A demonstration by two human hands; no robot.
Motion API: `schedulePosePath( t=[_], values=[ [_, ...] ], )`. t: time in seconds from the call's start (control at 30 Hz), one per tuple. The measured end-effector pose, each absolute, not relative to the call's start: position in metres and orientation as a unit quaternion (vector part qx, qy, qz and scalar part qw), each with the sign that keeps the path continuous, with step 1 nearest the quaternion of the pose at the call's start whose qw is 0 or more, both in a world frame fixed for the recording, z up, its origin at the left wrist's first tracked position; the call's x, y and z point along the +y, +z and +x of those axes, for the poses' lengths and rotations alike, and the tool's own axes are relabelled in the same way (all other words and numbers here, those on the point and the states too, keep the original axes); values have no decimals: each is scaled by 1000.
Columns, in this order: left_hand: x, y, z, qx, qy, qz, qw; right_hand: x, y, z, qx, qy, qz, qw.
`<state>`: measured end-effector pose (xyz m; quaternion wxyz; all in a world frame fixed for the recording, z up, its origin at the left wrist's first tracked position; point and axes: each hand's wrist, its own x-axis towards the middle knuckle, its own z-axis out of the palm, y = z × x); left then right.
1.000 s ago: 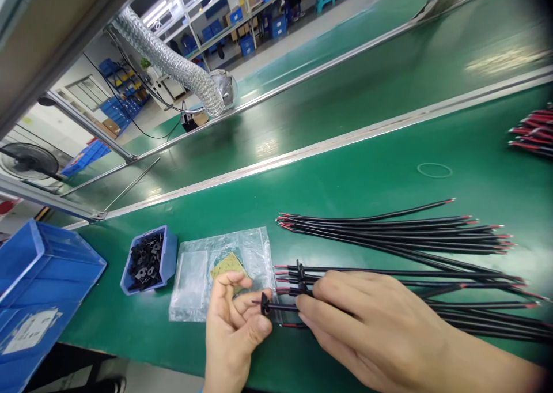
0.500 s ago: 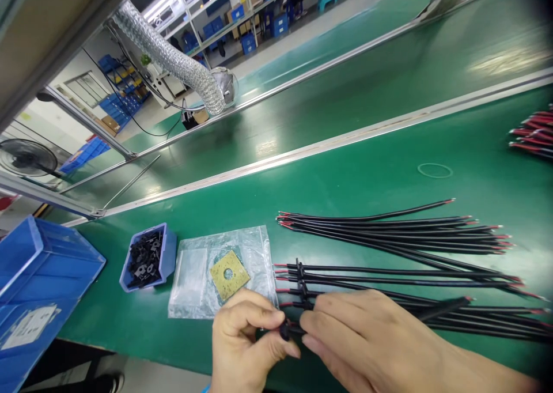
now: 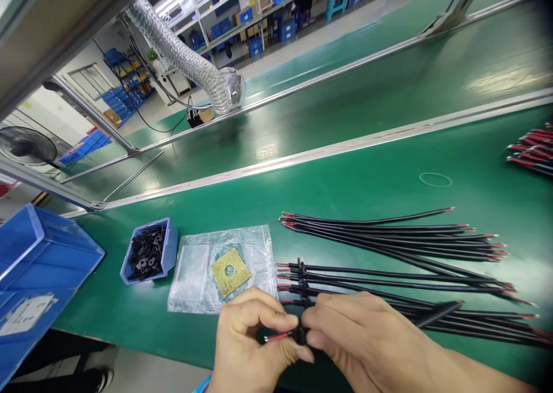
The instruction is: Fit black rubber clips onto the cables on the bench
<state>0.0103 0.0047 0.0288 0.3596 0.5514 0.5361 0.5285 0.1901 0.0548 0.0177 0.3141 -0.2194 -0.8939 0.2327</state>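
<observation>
My left hand (image 3: 254, 341) pinches a small black clip (image 3: 299, 334) between thumb and forefinger. A red wire end with a bare tip (image 3: 276, 337) sticks out to the left of that clip. Close on the right, my right hand (image 3: 371, 338) has its fingers closed round the black cable behind the clip, mostly hidden by the fingers. Just above the hands, several black cables (image 3: 367, 273) lie side by side with black clips (image 3: 302, 278) near their red ends. Farther back rests a loose bundle of black cables (image 3: 389, 234).
A yellow square plate (image 3: 230, 272) lies on a clear plastic bag (image 3: 190, 278). Left of it are a small bin of black parts (image 3: 170, 249) and large blue bins (image 3: 64, 243). A rubber band (image 3: 435, 180) and more cables (image 3: 533, 151) lie at the right.
The clip has moved slightly right and along the cable, and more of the red wire end now shows to its left. Both hands have shifted a little to the right.
</observation>
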Motion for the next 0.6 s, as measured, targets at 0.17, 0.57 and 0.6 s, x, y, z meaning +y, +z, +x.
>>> schedulePosePath(
  t=[0.17,0.57,0.6],
  values=[
    [5,20,14,530,530,541,381,53,20,188,-886,271,-215,309],
    [7,12,16,543,541,427,479,63,25,194,-913,242,-219,244],
    [7,13,17,540,544,442,466,62,26,194,-914,242,-215,246]
  ],
)
